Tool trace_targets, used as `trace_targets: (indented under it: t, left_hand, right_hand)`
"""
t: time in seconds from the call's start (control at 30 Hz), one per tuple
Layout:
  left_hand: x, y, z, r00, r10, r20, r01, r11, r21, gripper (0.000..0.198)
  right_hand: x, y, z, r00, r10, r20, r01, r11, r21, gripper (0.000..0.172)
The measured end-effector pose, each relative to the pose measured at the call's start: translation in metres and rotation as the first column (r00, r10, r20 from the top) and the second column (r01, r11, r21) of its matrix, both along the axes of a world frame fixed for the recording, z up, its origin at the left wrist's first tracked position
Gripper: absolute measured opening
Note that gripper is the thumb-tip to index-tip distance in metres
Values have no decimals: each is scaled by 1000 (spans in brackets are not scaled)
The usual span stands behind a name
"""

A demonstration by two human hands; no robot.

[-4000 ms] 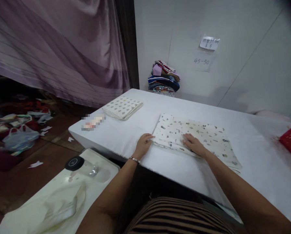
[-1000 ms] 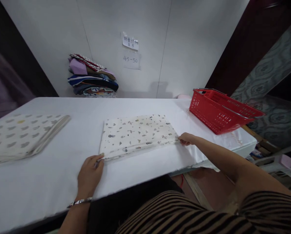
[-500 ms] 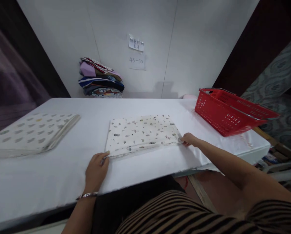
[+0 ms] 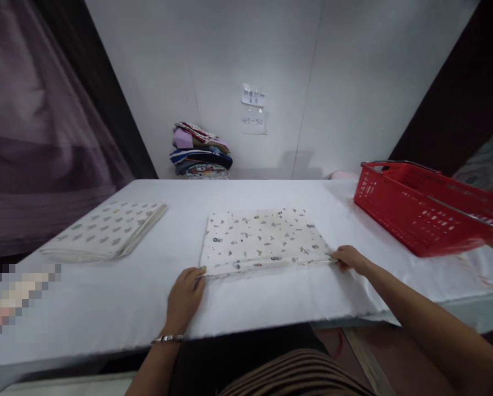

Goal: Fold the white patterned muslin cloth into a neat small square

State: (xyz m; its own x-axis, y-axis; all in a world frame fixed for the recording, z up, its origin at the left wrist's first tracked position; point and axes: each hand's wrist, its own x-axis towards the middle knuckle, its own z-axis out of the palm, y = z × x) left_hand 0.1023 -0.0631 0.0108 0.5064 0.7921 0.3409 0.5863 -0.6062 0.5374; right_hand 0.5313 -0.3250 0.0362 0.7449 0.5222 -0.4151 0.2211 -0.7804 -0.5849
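A folded white cloth (image 4: 263, 237) with small grey-green prints lies flat in the middle of the white-covered table (image 4: 246, 302). Its near edge is folded over in a strip. My left hand (image 4: 186, 292) pinches the near left corner, fingers closed on the fabric. At the near right corner, my right hand (image 4: 349, 258) grips the cloth between thumb and fingers. The undersides of both grips are hidden.
To the left lies another folded white cloth (image 4: 106, 230) with grey leaf-like prints. A red plastic basket (image 4: 411, 212) stands on the right. Against the back wall rises a stack of folded fabrics (image 4: 201, 154), beside paper signs (image 4: 253, 110). A purple curtain (image 4: 36, 137) hangs at left.
The camera view has turned left, so everything sits further right in the picture. Both hands keep hold of the same cloth corners. A blurred-out patch has entered at the left edge.
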Motion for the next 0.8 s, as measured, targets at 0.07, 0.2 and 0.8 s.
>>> trace_targets:
  t: [0.07, 0.2, 0.8]
  left_hand:
    - [0, 0, 1, 1000, 17, 12, -17, 1000, 20, 25]
    - [15, -5, 16, 998, 51, -24, -47, 990, 134, 18]
    - [61, -1, 37, 986, -106, -127, 114, 992, 57, 24]
  right_hand:
    - [-1, 0, -3, 979, 87, 186, -72, 994, -84, 10]
    - [-13, 3, -8, 787, 250, 564, -292, 956, -18, 31]
    - [-36, 20, -45, 545, 512, 664, -659, 751, -39, 69]
